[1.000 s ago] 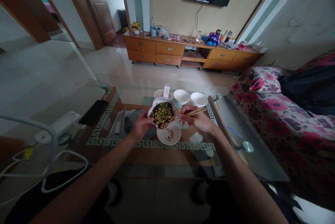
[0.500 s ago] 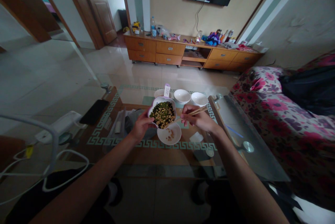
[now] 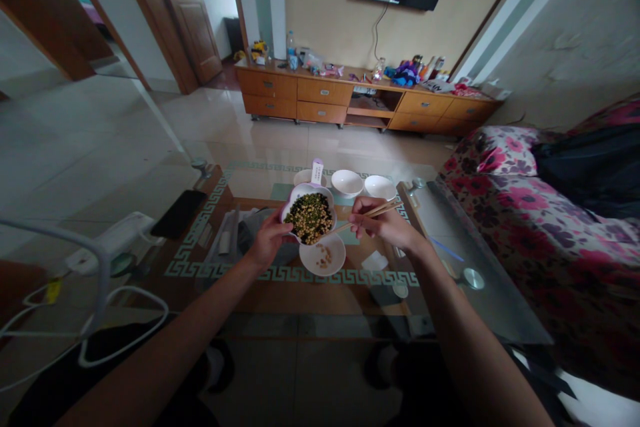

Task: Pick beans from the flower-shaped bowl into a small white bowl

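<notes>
My left hand (image 3: 267,240) grips the near rim of a white flower-shaped bowl (image 3: 309,216) full of mixed green and yellow beans, held tilted above the glass table. Just below it sits a small white dish (image 3: 323,256) holding a few yellow beans. My right hand (image 3: 383,222) is closed round a pair of wooden chopsticks (image 3: 364,215), whose tips reach into the right side of the bean bowl.
Two white bowls (image 3: 347,182) (image 3: 380,186) and a third behind a labelled tag (image 3: 317,172) stand at the glass table's (image 3: 450,280) far edge. A black phone (image 3: 177,212) lies left. A floral sofa (image 3: 545,227) is right, a wooden TV cabinet (image 3: 365,104) beyond.
My right hand has shifted slightly up and to the right with the chopsticks, whose tips stay at the bean bowl. The left hand and bowl have barely moved.
</notes>
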`<action>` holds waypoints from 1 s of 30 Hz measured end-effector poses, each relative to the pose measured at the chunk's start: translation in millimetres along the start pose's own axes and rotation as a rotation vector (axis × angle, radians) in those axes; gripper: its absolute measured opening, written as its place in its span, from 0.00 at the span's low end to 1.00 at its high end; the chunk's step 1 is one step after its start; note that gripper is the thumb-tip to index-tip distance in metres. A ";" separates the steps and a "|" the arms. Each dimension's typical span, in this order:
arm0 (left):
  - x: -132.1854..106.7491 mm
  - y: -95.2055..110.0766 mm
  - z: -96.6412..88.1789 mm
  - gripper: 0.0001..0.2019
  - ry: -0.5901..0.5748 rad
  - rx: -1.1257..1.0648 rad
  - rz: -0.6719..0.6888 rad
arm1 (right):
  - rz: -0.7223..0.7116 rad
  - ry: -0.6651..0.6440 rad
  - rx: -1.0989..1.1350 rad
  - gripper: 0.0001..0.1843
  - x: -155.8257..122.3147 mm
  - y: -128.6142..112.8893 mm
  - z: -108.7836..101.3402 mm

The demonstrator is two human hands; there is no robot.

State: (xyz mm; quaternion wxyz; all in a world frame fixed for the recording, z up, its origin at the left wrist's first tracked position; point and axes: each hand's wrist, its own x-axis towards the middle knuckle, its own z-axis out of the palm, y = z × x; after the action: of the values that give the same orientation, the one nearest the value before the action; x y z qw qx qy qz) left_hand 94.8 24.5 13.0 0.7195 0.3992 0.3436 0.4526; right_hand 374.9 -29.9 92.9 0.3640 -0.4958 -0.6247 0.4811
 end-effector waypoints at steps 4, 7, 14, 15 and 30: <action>-0.7 0.1 1.1 0.32 -0.001 -0.012 -0.007 | -0.012 0.021 -0.009 0.22 0.6 0.7 -0.2; -1.0 -0.4 1.3 0.31 -0.008 -0.012 -0.005 | -0.011 0.030 -0.023 0.21 1.0 2.2 -0.2; -0.3 -2.6 -0.1 0.31 -0.005 -0.020 -0.021 | -0.008 0.032 -0.027 0.19 0.9 4.9 -1.1; -0.2 -2.9 -0.3 0.30 -0.002 -0.023 -0.022 | -0.011 0.032 -0.026 0.19 1.0 5.3 -1.3; -1.0 -3.6 -1.4 0.28 -0.024 -0.030 -0.020 | -0.008 0.045 -0.035 0.19 -0.8 4.4 -8.5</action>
State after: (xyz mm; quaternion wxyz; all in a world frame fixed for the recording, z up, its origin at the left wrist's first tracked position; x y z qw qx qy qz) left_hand 94.5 23.0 9.3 0.7338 0.3903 0.3322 0.4459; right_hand 384.2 -28.4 91.1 0.3714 -0.5102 -0.6266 0.4573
